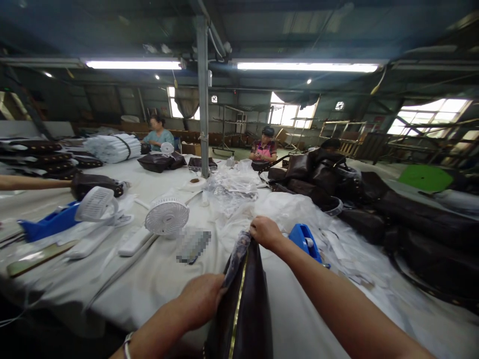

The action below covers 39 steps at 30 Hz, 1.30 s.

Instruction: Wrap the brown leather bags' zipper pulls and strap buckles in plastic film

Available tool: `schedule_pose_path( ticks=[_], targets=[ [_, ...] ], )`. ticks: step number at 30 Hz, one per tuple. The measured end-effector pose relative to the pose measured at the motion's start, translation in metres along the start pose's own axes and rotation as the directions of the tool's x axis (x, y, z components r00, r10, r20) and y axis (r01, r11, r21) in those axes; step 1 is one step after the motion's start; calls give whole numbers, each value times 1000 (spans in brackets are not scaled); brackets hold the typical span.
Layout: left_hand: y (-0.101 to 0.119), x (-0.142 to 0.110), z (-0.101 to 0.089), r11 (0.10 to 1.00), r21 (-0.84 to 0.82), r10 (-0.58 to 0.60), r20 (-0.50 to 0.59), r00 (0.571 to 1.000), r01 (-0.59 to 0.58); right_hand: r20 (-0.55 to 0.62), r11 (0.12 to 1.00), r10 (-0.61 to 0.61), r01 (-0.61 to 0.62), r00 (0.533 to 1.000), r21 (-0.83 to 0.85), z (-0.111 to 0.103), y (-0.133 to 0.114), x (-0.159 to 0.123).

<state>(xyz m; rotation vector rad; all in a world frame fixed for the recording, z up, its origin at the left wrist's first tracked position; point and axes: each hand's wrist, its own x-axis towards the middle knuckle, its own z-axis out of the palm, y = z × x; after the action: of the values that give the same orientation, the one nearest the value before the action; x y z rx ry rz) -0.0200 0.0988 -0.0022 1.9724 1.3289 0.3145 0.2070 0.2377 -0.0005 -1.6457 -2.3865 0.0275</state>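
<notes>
A dark brown leather handbag (258,304) stands at the table's near edge, its gold zipper running lengthwise along the top. Along the bag's left side lies a strip wrapped in clear plastic (238,254), probably a strap or handle. My left hand (205,300) is closed around the near end of this strip, with fingertips partly hidden. At the far end, my right hand (265,232) pinches the wrapped strip by the bag's corner. A blue tape dispenser (306,242) sits just right of my right forearm.
White fans (166,215), a blurred-out flat object (193,246) and another blue tape dispenser (48,222) lie on the left. Dark bags (337,184) are heaped at right. Clear plastic bags (234,182) lie ahead, near a metal post (203,99). A co-worker's arm (35,182) reaches in at left; two people sit beyond.
</notes>
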Motion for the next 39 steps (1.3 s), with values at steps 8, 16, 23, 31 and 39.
schedule_pose_path(
  ticks=[8, 16, 23, 31, 39],
  targets=[
    [11, -5, -23, 903, -424, 10, 188, 982, 72, 209, 911, 125, -196, 970, 364, 16, 25, 17],
    [39, 17, -77, 619, -777, 13, 158, 987, 116, 30, 776, 18, -33, 999, 630, 2, 30, 1],
    [82, 53, -101, 500, -859, 69, 164, 984, 108, -65, 702, -97, 114, 993, 703, -6, 1, 13],
    [96, 78, -115, 433, -896, 40, 128, 991, 98, 12, 633, -79, 41, 997, 773, 22, 0, 16],
    [92, 86, -124, 450, -891, 93, 120, 988, 66, -7, 626, -21, 19, 1000, 779, 40, -3, 5]
  ],
)
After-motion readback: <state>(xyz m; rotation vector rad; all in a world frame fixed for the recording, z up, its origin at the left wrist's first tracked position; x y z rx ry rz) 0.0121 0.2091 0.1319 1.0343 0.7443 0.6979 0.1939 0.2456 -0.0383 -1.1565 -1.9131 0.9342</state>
